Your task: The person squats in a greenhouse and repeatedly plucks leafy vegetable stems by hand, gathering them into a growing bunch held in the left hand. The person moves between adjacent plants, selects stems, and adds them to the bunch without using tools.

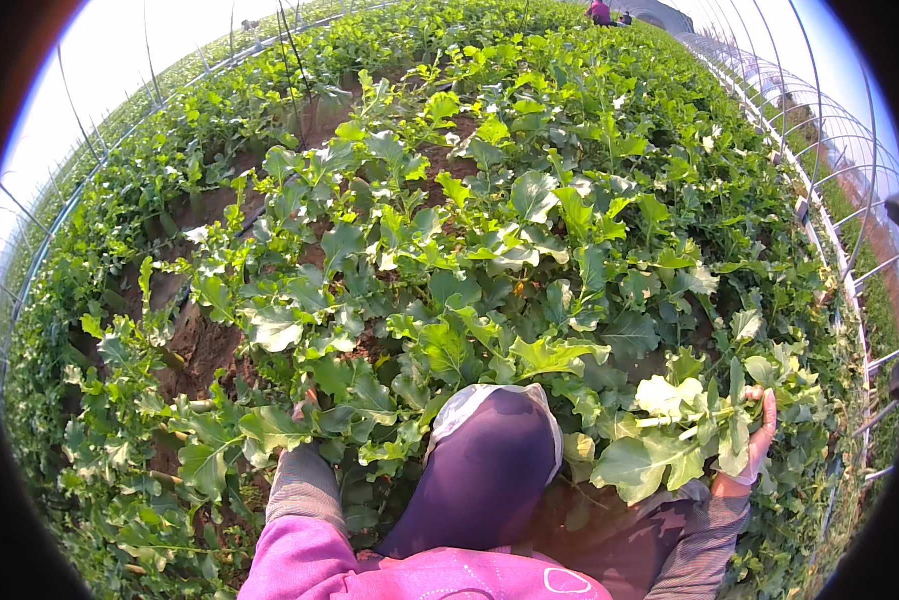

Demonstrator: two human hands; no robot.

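My right hand (763,435), with a thin clear glove or cuff near the wrist, is closed around a bunch of cut leafy green stems (682,427), pale stem ends pointing left. Its place is beside my right knee, above the plants. My left hand (305,405) reaches into the leafy green plants (449,345) left of my bent knee. Leaves hide most of its fingers, so whether it holds anything cannot be seen. Dark trousers cover the knee (490,450), with pale material around it.
Bare brown soil (205,345) shows between rows at the left. A curved metal frame (847,285) of hoops runs along the right edge, and a pale rail (66,214) along the left. Far ahead among the plants is another person (598,12) in a pink top.
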